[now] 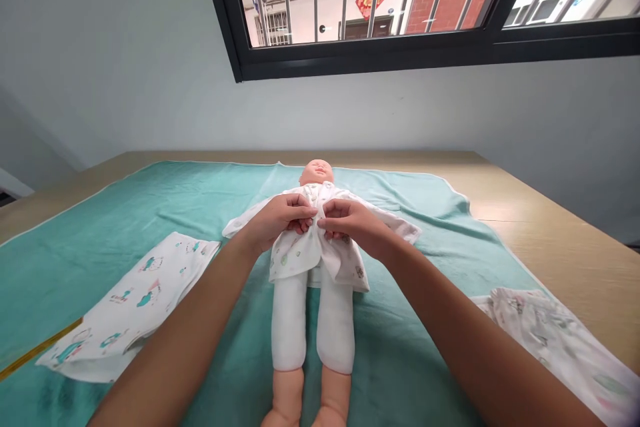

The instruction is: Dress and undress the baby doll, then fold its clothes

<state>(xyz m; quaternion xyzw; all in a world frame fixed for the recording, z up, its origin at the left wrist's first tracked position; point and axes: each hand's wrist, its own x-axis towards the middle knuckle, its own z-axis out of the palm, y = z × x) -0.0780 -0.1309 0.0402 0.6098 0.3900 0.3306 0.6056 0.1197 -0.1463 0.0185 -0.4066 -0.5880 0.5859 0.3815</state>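
Observation:
A baby doll [337,328] lies on its back with its head away from me and its feet toward me. It has a white printed baby shirt [295,257] on, with the sleeves spread out to both sides. My left hand [283,217] pinches one front edge of the shirt at the chest. Opposite it, my right hand [350,221] pinches the other front edge, and the fingertips of both hands nearly meet. Any fastener between the fingers is too small to make out. White cloth covers the doll's legs, and its feet are bare.
A teal blanket [200,197] covers much of the wooden table [575,240]. To the left lies a folded white printed cloth [145,290] beside a yellow strip [40,349]. Crumpled printed pants [555,340] lie at the right. Behind the table are a wall and a barred window [370,57].

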